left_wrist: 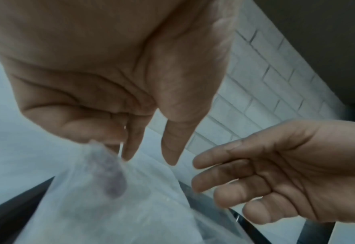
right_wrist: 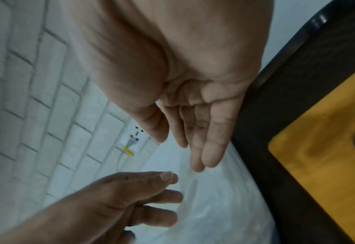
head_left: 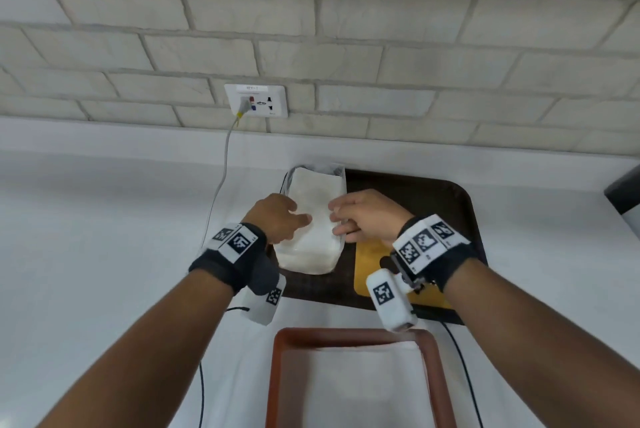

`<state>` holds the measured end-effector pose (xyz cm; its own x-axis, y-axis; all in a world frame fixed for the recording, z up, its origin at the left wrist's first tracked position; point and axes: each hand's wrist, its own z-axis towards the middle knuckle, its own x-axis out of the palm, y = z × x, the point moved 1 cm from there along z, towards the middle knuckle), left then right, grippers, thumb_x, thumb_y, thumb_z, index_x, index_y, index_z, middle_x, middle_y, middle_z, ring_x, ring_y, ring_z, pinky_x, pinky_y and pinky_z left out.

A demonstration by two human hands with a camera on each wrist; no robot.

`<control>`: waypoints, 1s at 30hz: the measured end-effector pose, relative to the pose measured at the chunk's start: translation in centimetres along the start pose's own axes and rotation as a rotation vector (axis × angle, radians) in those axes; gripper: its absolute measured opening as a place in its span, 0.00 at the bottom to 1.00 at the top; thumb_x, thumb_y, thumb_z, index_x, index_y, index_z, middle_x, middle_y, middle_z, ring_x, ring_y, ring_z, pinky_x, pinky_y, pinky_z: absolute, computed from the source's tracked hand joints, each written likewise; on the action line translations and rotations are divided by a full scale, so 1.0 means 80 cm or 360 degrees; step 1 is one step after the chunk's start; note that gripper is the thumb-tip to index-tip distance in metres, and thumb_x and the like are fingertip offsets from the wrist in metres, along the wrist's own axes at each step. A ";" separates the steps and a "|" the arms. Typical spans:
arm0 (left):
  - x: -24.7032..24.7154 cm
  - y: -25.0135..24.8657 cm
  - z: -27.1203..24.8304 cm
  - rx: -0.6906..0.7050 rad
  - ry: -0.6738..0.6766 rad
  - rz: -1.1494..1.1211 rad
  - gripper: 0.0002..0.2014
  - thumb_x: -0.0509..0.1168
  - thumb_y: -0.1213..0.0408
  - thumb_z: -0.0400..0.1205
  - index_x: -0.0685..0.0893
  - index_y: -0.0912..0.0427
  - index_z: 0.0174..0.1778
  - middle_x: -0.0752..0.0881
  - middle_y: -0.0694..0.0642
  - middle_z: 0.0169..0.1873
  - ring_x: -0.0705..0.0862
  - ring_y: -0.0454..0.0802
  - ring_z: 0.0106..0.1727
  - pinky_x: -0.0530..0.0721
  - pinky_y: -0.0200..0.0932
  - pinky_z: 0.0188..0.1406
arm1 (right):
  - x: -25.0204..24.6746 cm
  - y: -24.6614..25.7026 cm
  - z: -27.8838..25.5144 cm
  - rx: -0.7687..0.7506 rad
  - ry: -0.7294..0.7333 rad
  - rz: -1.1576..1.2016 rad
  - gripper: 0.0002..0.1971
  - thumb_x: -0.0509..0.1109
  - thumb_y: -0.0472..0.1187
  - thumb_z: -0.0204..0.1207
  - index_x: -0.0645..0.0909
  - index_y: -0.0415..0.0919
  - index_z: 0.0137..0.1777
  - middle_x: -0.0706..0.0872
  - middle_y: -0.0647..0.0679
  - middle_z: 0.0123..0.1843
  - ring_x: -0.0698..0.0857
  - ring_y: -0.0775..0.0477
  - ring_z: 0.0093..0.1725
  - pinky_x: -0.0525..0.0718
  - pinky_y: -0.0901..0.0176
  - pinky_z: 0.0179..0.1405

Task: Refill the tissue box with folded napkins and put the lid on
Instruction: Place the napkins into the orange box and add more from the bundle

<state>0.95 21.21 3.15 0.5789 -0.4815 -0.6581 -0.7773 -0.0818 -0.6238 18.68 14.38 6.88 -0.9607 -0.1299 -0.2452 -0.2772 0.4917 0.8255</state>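
Observation:
A stack of white folded napkins [head_left: 311, 244] fills a clear, see-through tissue box [head_left: 317, 169] at the left end of a dark brown tray [head_left: 433, 199]. Beside it on the tray lies the yellow wooden lid [head_left: 375, 263] with a dark slot, also visible in the right wrist view [right_wrist: 318, 140]. My left hand [head_left: 299, 211] hovers over the stack's left side with fingers loose and pointing down [left_wrist: 148, 158]. My right hand [head_left: 334, 219] faces it over the right side, fingers straight [right_wrist: 178, 153]. Neither hand holds anything. The film-like clear wall [left_wrist: 109, 206] is blurred.
A red-brown tray [head_left: 438, 375] holding a white sheet [head_left: 353, 386] sits near me on the white counter. A brick wall with an outlet [head_left: 256, 100] and a hanging grey cable [head_left: 221, 178] stands behind. A dark object [head_left: 627, 195] shows at the right edge.

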 end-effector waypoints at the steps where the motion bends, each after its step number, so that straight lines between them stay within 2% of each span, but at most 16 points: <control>1: 0.003 0.003 0.006 -0.0029 -0.0033 0.0037 0.30 0.73 0.47 0.79 0.80 0.60 0.72 0.91 0.58 0.57 0.92 0.54 0.51 0.89 0.50 0.56 | 0.005 -0.006 0.010 0.0051 -0.0011 -0.0032 0.13 0.64 0.33 0.84 0.81 0.31 0.67 0.84 0.39 0.51 0.86 0.47 0.42 0.88 0.61 0.39; 3: 0.007 0.009 0.014 -0.0073 -0.0121 0.0052 0.31 0.74 0.47 0.77 0.80 0.61 0.72 0.88 0.57 0.63 0.91 0.56 0.55 0.86 0.54 0.63 | 0.009 -0.016 0.027 0.0116 -0.0052 -0.0115 0.11 0.65 0.34 0.83 0.82 0.31 0.62 0.84 0.39 0.48 0.86 0.46 0.42 0.89 0.55 0.43; 5: 0.009 0.011 0.018 -0.0095 -0.0159 0.0134 0.31 0.74 0.46 0.75 0.81 0.61 0.68 0.89 0.58 0.60 0.90 0.58 0.55 0.86 0.55 0.62 | 0.010 -0.019 0.034 0.0205 -0.0052 -0.0094 0.07 0.67 0.36 0.83 0.81 0.33 0.56 0.84 0.41 0.43 0.87 0.48 0.41 0.89 0.57 0.41; 6: 0.010 0.012 0.019 -0.0105 -0.0155 0.0161 0.30 0.74 0.46 0.75 0.82 0.62 0.66 0.90 0.59 0.57 0.91 0.59 0.54 0.87 0.55 0.61 | 0.009 -0.020 0.036 0.0241 -0.0059 -0.0079 0.09 0.68 0.38 0.82 0.81 0.32 0.57 0.84 0.42 0.41 0.87 0.49 0.41 0.90 0.59 0.39; 8: 0.011 0.012 0.021 -0.0120 -0.0134 0.0112 0.27 0.76 0.48 0.74 0.84 0.64 0.60 0.91 0.59 0.51 0.92 0.58 0.50 0.88 0.55 0.58 | 0.006 -0.022 0.041 0.0259 -0.0076 -0.0078 0.16 0.71 0.41 0.81 0.80 0.30 0.63 0.85 0.40 0.43 0.88 0.48 0.43 0.91 0.58 0.41; 10: 0.011 0.011 0.023 -0.0115 -0.0147 0.0046 0.22 0.77 0.50 0.74 0.86 0.65 0.53 0.92 0.59 0.44 0.92 0.56 0.45 0.89 0.51 0.53 | 0.006 -0.024 0.043 0.0267 -0.0050 -0.0056 0.20 0.71 0.42 0.81 0.79 0.31 0.68 0.87 0.37 0.51 0.89 0.46 0.47 0.91 0.57 0.44; 12: 0.010 0.009 0.022 -0.0109 -0.0162 0.0029 0.19 0.77 0.51 0.75 0.87 0.64 0.48 0.92 0.58 0.39 0.92 0.55 0.42 0.88 0.48 0.47 | 0.005 -0.026 0.044 0.0277 -0.0037 -0.0021 0.20 0.71 0.44 0.81 0.79 0.32 0.69 0.87 0.37 0.56 0.90 0.47 0.49 0.91 0.57 0.44; 14: 0.010 0.008 0.021 -0.0107 -0.0156 0.0052 0.18 0.76 0.51 0.76 0.88 0.64 0.46 0.92 0.59 0.37 0.91 0.57 0.43 0.87 0.48 0.46 | 0.003 -0.027 0.046 0.0282 -0.0065 0.0004 0.19 0.71 0.44 0.81 0.81 0.32 0.67 0.87 0.38 0.53 0.89 0.48 0.45 0.90 0.56 0.48; 18: 0.010 0.010 0.020 -0.0100 -0.0181 0.0108 0.17 0.74 0.49 0.77 0.88 0.61 0.47 0.90 0.56 0.44 0.88 0.58 0.48 0.81 0.44 0.45 | 0.003 -0.029 0.048 0.0318 -0.0090 0.0053 0.20 0.71 0.40 0.81 0.80 0.26 0.66 0.81 0.39 0.46 0.81 0.48 0.36 0.79 0.54 0.41; 21: 0.011 0.008 0.018 -0.0052 -0.0208 0.0044 0.15 0.73 0.48 0.78 0.84 0.54 0.51 0.87 0.53 0.51 0.85 0.56 0.51 0.80 0.45 0.48 | 0.005 -0.031 0.048 0.0294 -0.0112 0.0070 0.22 0.70 0.38 0.80 0.76 0.25 0.70 0.79 0.39 0.45 0.78 0.46 0.37 0.77 0.53 0.39; 23: 0.010 0.007 0.016 -0.0033 -0.0233 -0.0031 0.15 0.73 0.50 0.78 0.83 0.55 0.55 0.85 0.53 0.52 0.85 0.57 0.54 0.82 0.47 0.52 | 0.005 -0.031 0.048 0.0276 -0.0125 0.0099 0.23 0.70 0.38 0.81 0.74 0.27 0.72 0.80 0.39 0.45 0.78 0.47 0.37 0.77 0.56 0.36; 25: 0.008 0.006 0.016 -0.0046 -0.0243 -0.0092 0.17 0.73 0.52 0.79 0.83 0.57 0.59 0.85 0.54 0.52 0.86 0.58 0.55 0.85 0.50 0.56 | 0.004 -0.032 0.050 0.0280 -0.0142 0.0126 0.21 0.71 0.40 0.81 0.78 0.30 0.70 0.82 0.41 0.43 0.79 0.49 0.35 0.80 0.58 0.36; 26: 0.007 0.006 0.016 -0.0065 -0.0239 -0.0173 0.17 0.72 0.54 0.79 0.83 0.59 0.60 0.86 0.55 0.51 0.87 0.58 0.51 0.87 0.50 0.52 | 0.004 -0.033 0.051 0.0292 -0.0144 0.0140 0.19 0.71 0.40 0.81 0.80 0.30 0.68 0.82 0.42 0.42 0.80 0.50 0.34 0.81 0.58 0.37; 27: 0.007 0.004 0.015 -0.0082 -0.0228 -0.0304 0.16 0.72 0.57 0.80 0.84 0.61 0.60 0.86 0.56 0.47 0.87 0.57 0.44 0.87 0.47 0.42 | 0.004 -0.033 0.052 0.0303 -0.0144 0.0155 0.18 0.71 0.41 0.81 0.82 0.31 0.67 0.82 0.43 0.41 0.80 0.50 0.34 0.82 0.58 0.37; 28: 0.007 0.002 0.014 -0.0108 -0.0209 -0.0451 0.14 0.71 0.60 0.81 0.85 0.63 0.59 0.86 0.57 0.42 0.84 0.55 0.37 0.83 0.42 0.31 | 0.005 -0.033 0.053 0.0316 -0.0141 0.0157 0.18 0.72 0.42 0.80 0.83 0.31 0.65 0.82 0.44 0.40 0.80 0.50 0.35 0.83 0.58 0.39; 30: 0.007 0.000 0.011 -0.0196 -0.0187 -0.0713 0.10 0.69 0.65 0.82 0.87 0.65 0.56 0.86 0.59 0.39 0.79 0.55 0.31 0.74 0.39 0.24 | 0.007 -0.035 0.057 0.0323 -0.0141 0.0149 0.18 0.73 0.45 0.79 0.84 0.32 0.63 0.82 0.46 0.40 0.81 0.49 0.36 0.86 0.55 0.45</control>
<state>1.48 21.72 2.41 0.8819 -0.2739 -0.3836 -0.4643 -0.3649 -0.8070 19.01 16.86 2.09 -0.9746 -0.0039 -0.2238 -0.1702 0.6624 0.7296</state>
